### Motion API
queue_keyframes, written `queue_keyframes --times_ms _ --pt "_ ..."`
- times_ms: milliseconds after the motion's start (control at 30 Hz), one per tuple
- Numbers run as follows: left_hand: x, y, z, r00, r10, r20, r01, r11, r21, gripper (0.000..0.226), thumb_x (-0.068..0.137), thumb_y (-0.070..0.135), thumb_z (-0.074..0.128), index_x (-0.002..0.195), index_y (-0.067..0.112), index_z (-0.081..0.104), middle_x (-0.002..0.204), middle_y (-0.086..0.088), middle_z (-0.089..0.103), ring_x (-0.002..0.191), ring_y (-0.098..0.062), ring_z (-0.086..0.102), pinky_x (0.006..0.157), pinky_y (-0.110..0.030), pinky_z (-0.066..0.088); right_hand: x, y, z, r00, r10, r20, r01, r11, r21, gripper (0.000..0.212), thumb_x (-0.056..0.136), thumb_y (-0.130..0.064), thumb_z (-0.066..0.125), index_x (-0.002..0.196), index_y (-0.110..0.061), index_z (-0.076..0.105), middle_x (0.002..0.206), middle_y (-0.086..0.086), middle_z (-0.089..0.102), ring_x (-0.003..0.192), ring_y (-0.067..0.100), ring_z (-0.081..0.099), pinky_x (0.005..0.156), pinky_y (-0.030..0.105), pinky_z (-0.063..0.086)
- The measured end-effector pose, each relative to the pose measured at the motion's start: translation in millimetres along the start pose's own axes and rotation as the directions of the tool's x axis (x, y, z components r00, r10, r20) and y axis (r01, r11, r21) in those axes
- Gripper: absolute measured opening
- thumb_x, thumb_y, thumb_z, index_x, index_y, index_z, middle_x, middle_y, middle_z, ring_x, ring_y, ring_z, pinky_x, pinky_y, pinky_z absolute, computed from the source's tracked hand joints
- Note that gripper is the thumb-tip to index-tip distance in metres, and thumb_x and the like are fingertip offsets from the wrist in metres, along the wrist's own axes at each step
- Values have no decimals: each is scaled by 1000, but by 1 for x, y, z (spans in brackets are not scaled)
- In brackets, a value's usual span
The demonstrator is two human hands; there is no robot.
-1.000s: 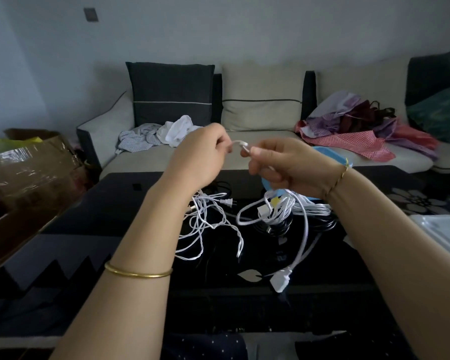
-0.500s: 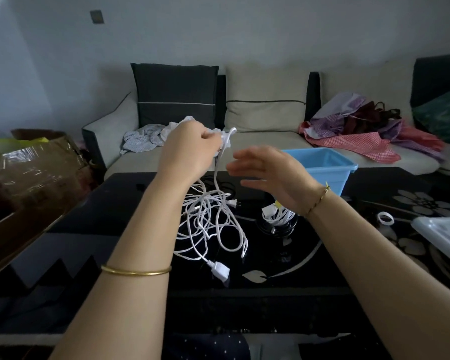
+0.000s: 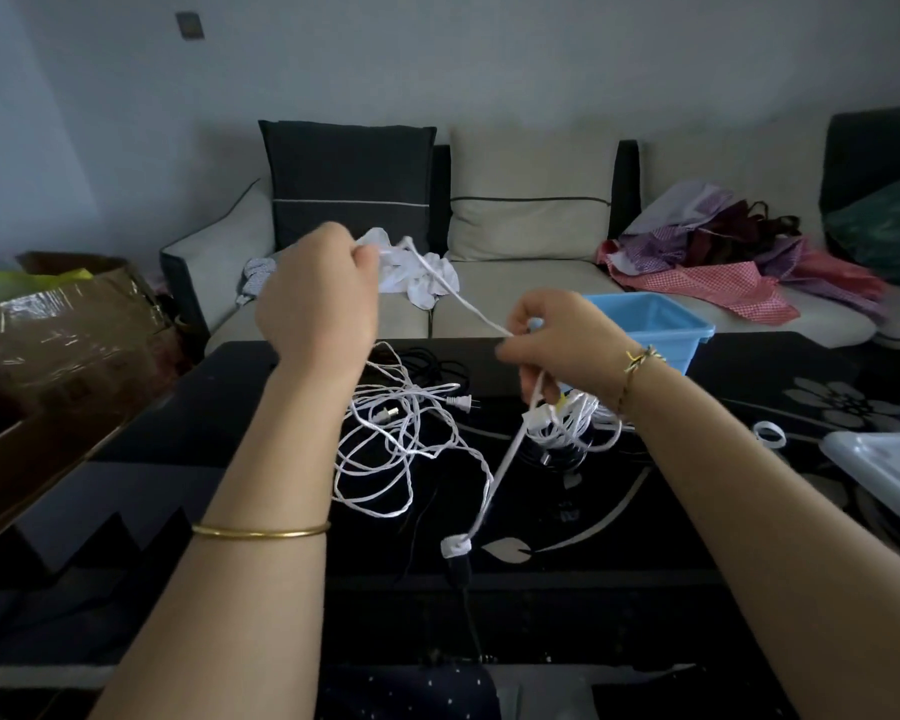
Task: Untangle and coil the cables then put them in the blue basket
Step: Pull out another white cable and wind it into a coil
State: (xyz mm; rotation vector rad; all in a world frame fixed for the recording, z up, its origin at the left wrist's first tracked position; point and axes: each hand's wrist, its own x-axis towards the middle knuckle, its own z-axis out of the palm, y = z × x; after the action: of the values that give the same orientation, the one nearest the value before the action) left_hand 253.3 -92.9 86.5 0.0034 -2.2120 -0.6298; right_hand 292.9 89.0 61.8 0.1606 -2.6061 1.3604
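Dark table point(image 3: 645, 537), white cable point(image 3: 463, 298) between left hand point(image 3: 318, 304) and right hand point(image 3: 562, 340)

I see a plain pale wall point(image 3: 489, 59) across the back, with a small dark plate point(image 3: 189, 25) high on it at the left. Against the wall stands a light sofa point(image 3: 531, 298) with dark trim. It carries a dark cushion point(image 3: 349, 184), a beige cushion point(image 3: 531, 200) beside it, a green patterned cushion point(image 3: 889, 226) at the far right and a heap of red and purple clothes point(image 3: 723, 257). A taped cardboard box point(image 3: 58, 345) sits at my left. The glossy black desk point(image 3: 780, 371) bears a pale flower pattern. The light is dim and soft.
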Motion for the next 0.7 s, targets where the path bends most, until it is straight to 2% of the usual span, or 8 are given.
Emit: queue_keyframes --times_ms 167,233,300,400,467,533,600,700 --pt "12 -27 -4 984 -167 -58 171 983 74 35 101 27 36 104 -1 57 100 -20 60 90 -41 55 65 -39 33 -1 31 -18 980 -49 -193 -7 961 -277 13 72 -1 61 71 -13 56 74 8 61 64 26 60 63 39 56" --pt "11 -34 1 975 -220 16 217 970 107 35 101 26 38 107 -1 59 106 -23 61 97 -43 56 67 -40 35 -4 39 -17 978 34 -207 -39 999 -19 12 77 2 64 78 -10 63 79 9 61 60 21 62 56 33 56" --pt "6 -36 9 952 -256 166 226 957 181 30 100 24 43 113 2 60 114 -22 60 105 -43 56 71 -41 38 -7 41 -12 987 137 -81 -101 933 347 2 84 -2 66 85 -3 66 74 10 63 57 13 63 53 28 57" --pt "-7 -29 17 877 -288 385 169 934 314 36 95 16 50 128 2 51 132 -22 46 121 -39 44 90 -46 40 -4 41 -6 990 136 29 -132 849 511 12 89 -8 60 89 2 66 65 6 63 53 7 60 50 22 54" --pt "-9 -17 18 917 -121 380 36 974 223 36 90 8 51 126 3 51 130 -20 45 119 -36 42 92 -43 39 -1 37 -3 992 117 53 -128 847 516 13 90 -8 58 88 1 65 60 3 62 51 5 59 46 19 52" --pt "-9 0 17 906 148 397 -113 987 -110 29 84 -1 49 111 8 58 114 -10 54 102 -27 49 81 -32 38 3 31 0 992 102 77 -127 856 502 13 90 -10 58 84 -1 65 55 0 62 48 4 58 43 17 50" --pt "-15 17 14 767 293 570 -54 915 -399 31 86 3 50 110 18 61 106 3 59 97 -13 55 83 -24 40 7 24 3 993 89 77 -116 850 514 12 89 -10 59 81 -2 64 51 -2 61 46 3 57 42 16 49" --pt "-23 22 23 637 377 673 -67 896 -439 11 93 19 54 92 21 65 80 5 67 75 -10 62 77 -32 49 11 20 4 994 98 57 -112 801 588 13 89 -6 58 77 -2 60 49 -2 61 44 3 57 41 16 49"
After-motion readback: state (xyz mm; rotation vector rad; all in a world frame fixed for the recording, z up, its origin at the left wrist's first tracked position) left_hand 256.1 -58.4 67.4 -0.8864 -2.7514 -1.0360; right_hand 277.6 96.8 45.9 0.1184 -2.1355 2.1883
